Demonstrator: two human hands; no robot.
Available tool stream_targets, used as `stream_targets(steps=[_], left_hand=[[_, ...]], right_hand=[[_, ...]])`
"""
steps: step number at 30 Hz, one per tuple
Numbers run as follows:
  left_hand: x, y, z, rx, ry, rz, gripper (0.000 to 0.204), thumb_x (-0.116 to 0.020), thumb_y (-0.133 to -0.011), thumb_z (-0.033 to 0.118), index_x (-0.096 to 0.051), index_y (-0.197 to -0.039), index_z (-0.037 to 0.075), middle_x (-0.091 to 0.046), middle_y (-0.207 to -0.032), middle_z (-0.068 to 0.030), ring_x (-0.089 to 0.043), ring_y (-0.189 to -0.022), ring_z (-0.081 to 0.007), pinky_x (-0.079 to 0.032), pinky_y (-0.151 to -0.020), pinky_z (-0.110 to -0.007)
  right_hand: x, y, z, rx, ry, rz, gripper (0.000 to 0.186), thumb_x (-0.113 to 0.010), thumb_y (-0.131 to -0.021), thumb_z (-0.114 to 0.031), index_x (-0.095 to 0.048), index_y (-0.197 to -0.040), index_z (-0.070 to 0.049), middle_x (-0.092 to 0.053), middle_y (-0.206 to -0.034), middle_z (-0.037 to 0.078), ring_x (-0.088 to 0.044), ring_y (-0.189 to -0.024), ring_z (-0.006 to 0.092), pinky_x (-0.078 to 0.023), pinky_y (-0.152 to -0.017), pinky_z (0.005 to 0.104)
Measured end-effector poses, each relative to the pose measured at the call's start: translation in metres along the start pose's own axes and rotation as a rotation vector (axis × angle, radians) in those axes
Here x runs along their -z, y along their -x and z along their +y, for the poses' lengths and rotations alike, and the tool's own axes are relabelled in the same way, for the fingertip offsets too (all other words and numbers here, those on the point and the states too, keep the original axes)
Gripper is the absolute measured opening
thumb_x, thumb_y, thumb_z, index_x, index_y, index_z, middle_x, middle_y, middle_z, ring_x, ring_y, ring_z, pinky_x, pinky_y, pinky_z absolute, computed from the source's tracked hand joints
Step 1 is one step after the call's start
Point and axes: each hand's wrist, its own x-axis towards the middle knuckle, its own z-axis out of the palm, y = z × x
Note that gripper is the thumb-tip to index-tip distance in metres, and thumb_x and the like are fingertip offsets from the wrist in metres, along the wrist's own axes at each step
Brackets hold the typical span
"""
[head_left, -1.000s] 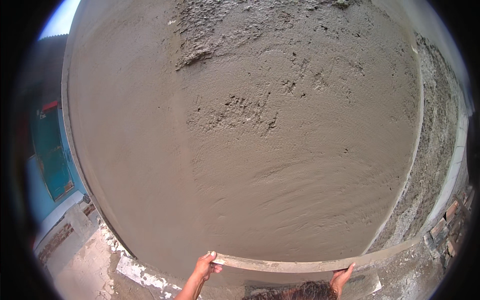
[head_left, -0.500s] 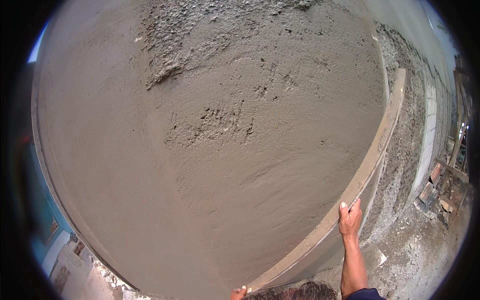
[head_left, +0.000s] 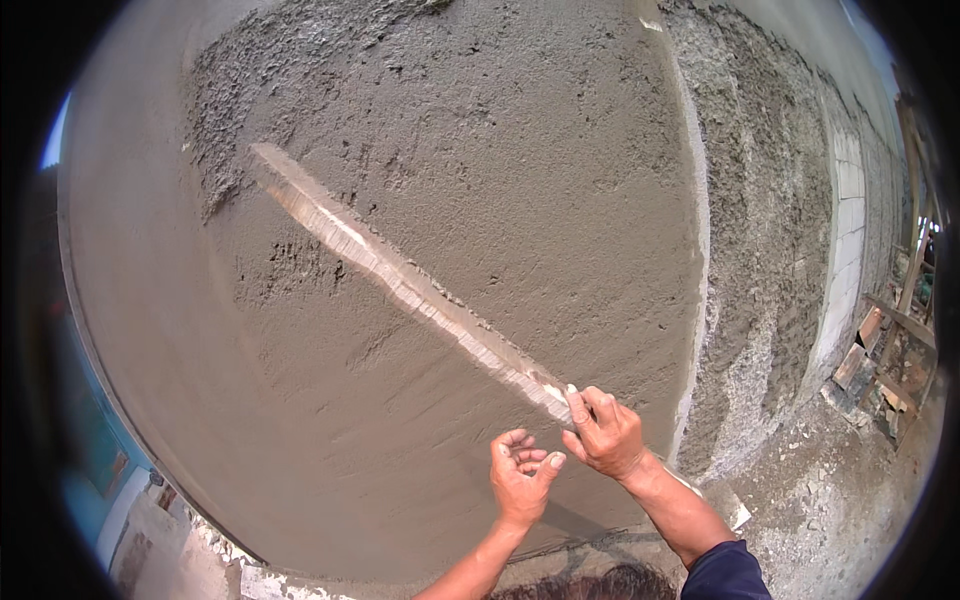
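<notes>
A long straight wooden screed board (head_left: 400, 280), smeared with mortar, lies diagonally against a freshly plastered wall (head_left: 450, 150), running from upper left down to lower right. My right hand (head_left: 608, 435) grips its lower end. My left hand (head_left: 520, 475) is just left of and below that end, palm up with fingers curled, holding nothing that I can see. The plaster is smooth in the lower left and rough and lumpy at the top and in a patch left of the board.
A rough, coarse strip of mortar (head_left: 760, 250) runs down the wall's right side, with pale blocks (head_left: 845, 200) beyond. Wooden planks and bricks (head_left: 890, 350) lie at the right. Rubble covers the ground (head_left: 830, 500) at the lower right.
The board has swung from level along the wall's lower edge, past the right side, to a diagonal across the plaster. Both hands now sit together at its lower end.
</notes>
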Motion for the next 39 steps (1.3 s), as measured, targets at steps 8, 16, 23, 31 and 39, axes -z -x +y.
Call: stream_targets(steps=[8,16,23,31,39], left_hand=[[-0.106,-0.039,-0.006,-0.002,0.264,0.34,0.025,-0.066,-0.099,0.017,-0.049,-0.11,0.002,-0.062,-0.099,-0.0098,-0.064,-0.078,-0.0145,-0.063,-0.055,-0.031],[-0.068,-0.098,0.008,-0.017,0.475,0.619,0.02,-0.062,-0.093,0.017,-0.052,-0.104,0.004,-0.058,-0.09,-0.0062,-0.062,-0.07,-0.015,-0.064,-0.052,-0.033],[-0.023,-0.191,0.022,-0.199,0.375,0.569,0.035,-0.068,-0.096,0.025,-0.048,-0.11,0.0,-0.065,-0.097,-0.012,-0.07,-0.077,-0.0167,-0.062,-0.054,-0.031],[0.009,-0.309,0.078,-0.254,0.164,0.766,0.037,-0.072,-0.095,0.026,-0.053,-0.099,-0.006,-0.065,-0.088,-0.0139,-0.066,-0.062,-0.0171,-0.059,-0.044,-0.031],[-0.017,-0.307,0.075,-0.28,-0.35,0.795,0.058,-0.072,-0.097,0.032,-0.043,-0.122,-0.012,-0.067,-0.106,-0.0282,-0.072,-0.092,-0.0334,-0.059,-0.077,-0.042]], right_hand=[[0.014,0.024,0.095,0.326,0.059,-0.109,0.044,-0.064,-0.089,-0.026,-0.064,-0.128,-0.007,-0.058,-0.114,0.006,-0.059,-0.085,0.0167,-0.042,-0.064,0.0316],[0.023,0.077,0.264,0.238,0.245,-0.137,0.048,-0.067,-0.09,-0.009,-0.056,-0.136,-0.014,-0.054,-0.119,0.009,-0.056,-0.108,0.0265,-0.043,-0.087,0.0439],[-0.014,0.059,0.383,0.329,0.328,-0.083,0.067,-0.066,-0.082,0.007,-0.045,-0.143,-0.012,-0.056,-0.121,0.017,-0.06,-0.107,0.0369,-0.048,-0.089,0.0529],[-0.063,-0.004,0.445,0.306,0.268,-0.033,0.055,-0.071,-0.095,-0.025,-0.048,-0.142,-0.006,-0.059,-0.128,0.021,-0.059,-0.116,0.0419,-0.047,-0.098,0.054],[-0.058,-0.026,0.436,0.318,0.302,0.025,0.047,-0.068,-0.099,-0.027,-0.052,-0.137,-0.005,-0.061,-0.122,0.019,-0.062,-0.11,0.0391,-0.049,-0.092,0.0522]])
